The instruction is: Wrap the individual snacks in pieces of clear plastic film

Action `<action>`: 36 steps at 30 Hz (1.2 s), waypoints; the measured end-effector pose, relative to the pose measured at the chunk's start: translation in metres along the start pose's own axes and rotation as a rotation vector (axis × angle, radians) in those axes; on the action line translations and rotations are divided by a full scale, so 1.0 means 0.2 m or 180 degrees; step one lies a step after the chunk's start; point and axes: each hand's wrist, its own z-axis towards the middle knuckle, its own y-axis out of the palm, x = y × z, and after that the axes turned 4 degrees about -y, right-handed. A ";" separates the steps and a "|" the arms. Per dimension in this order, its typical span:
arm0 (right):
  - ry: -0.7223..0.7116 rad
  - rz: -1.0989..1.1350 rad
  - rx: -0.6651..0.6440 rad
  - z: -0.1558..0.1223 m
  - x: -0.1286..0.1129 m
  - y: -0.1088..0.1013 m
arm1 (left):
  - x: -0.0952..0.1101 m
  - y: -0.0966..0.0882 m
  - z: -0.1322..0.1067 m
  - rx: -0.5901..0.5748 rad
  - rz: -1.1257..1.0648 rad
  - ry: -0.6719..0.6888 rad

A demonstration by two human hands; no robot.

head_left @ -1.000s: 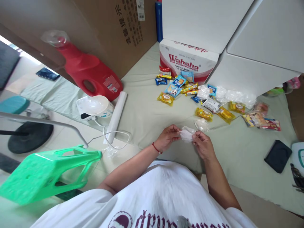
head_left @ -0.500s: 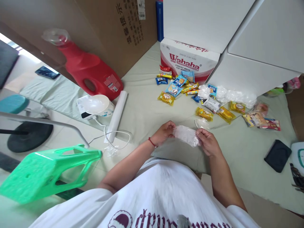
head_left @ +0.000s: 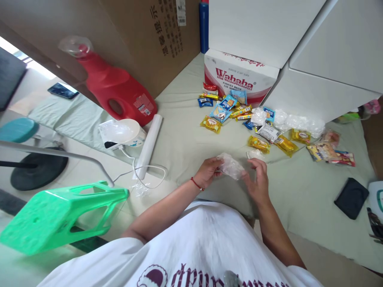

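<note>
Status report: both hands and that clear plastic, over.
Left hand pinching crumpled clear plastic. Right hand open at its edge, contact unclear. Snack packets beyond both hands.

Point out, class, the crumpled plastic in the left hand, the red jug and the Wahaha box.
Crumpled plastic [head_left: 231, 166], head view: its middle.
Red jug [head_left: 121, 86], head view: body above the handle opening.
Wahaha box [head_left: 239, 79], head view: printed front.

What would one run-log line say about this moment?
left hand: holds crumpled clear plastic | right hand: open at the plastic's edge, contact unclear | beyond: packaged snacks, Wahaha box
</note>
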 end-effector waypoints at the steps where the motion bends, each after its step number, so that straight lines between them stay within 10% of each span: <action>1: -0.0182 -0.0068 -0.0177 0.01 0.00 0.00 | 0.00 0.01 0.00 -0.0020 0.0095 0.0033; 8: 0.1373 0.1739 -0.0357 0.04 0.05 -0.01 | 0.04 -0.08 0.00 -0.0202 0.0246 0.0177; 13: 0.2171 0.2785 -0.0211 0.03 0.03 -0.04 | 0.11 -0.20 -0.02 0.0554 0.0335 0.0420; 23: 0.1987 0.3658 -0.0460 -0.02 -0.05 0.02 | 0.02 0.06 0.00 0.0461 0.1027 0.0560; 29: 0.1645 0.3536 -0.0112 -0.05 -0.02 -0.07 | 0.04 0.02 0.01 0.0541 0.0614 0.0225; 36: 0.1149 0.2693 -0.0342 -0.10 -0.03 -0.04 | 0.03 0.15 0.02 -0.0291 0.0884 -0.0636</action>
